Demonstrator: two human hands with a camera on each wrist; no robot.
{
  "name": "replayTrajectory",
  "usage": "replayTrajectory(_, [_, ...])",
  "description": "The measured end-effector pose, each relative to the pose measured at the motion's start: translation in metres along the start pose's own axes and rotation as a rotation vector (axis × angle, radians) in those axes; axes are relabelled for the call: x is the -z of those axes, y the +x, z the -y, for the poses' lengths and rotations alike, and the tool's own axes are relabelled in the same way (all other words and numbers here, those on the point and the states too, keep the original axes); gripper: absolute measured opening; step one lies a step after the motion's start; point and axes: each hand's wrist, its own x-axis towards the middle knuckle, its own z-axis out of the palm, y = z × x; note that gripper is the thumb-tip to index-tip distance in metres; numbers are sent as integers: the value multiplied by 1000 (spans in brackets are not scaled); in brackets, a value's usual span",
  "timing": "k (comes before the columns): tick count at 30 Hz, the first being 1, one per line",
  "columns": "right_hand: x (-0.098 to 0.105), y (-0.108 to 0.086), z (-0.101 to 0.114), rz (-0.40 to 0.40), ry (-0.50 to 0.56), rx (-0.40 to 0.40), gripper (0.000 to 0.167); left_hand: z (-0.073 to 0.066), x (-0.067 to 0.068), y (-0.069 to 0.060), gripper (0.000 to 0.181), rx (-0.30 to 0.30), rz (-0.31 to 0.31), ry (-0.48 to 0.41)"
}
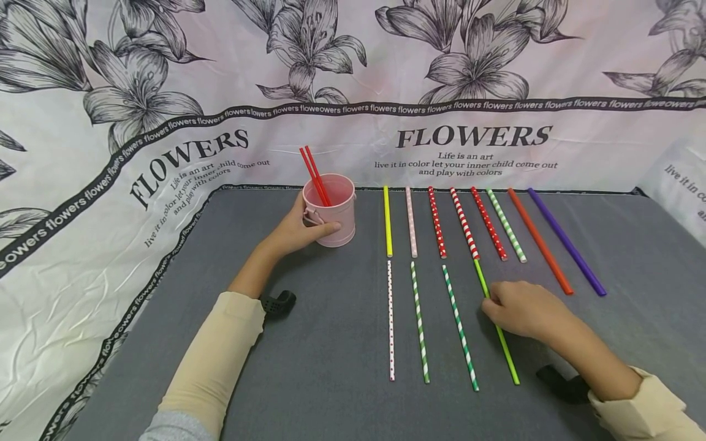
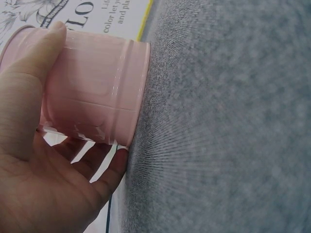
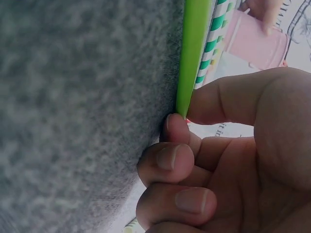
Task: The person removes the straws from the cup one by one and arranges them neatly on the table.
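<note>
My left hand point(image 1: 292, 231) grips a small pink bucket point(image 1: 341, 223) that stands upright on the grey cloth, thumb along one side and fingers round the other. Two red straws point(image 1: 315, 174) lean inside the bucket. In the right wrist view, the thumb and index finger of my right hand point(image 3: 218, 160) pinch a lime green straw point(image 3: 192, 53). From the head view, that straw lies along the table, its far end by a red-and-white striped straw point(image 1: 465, 223), and my right hand point(image 1: 526, 311) covers part of it.
Left of the lime straw lie a dark green striped straw point(image 1: 460, 327), a green striped straw point(image 1: 419, 321) and a dotted white straw point(image 1: 391, 321). Behind is a row of several straws, from yellow point(image 1: 388, 220) to purple point(image 1: 568, 242). A flower-print cloth point(image 1: 353, 141) hangs behind.
</note>
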Motion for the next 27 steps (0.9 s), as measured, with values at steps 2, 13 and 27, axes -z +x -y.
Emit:
replayTrajectory(2, [0,0,0,2,0,0,35,0,0,0,96,0,1,1])
replayTrajectory(13, [0,-2,-1,5,-1,-16,40,-3,1,-1,96,30,6,0])
replayTrajectory(27, [11,-2,2,23,5,-7,49,-3,1,-1,96,48,21,2])
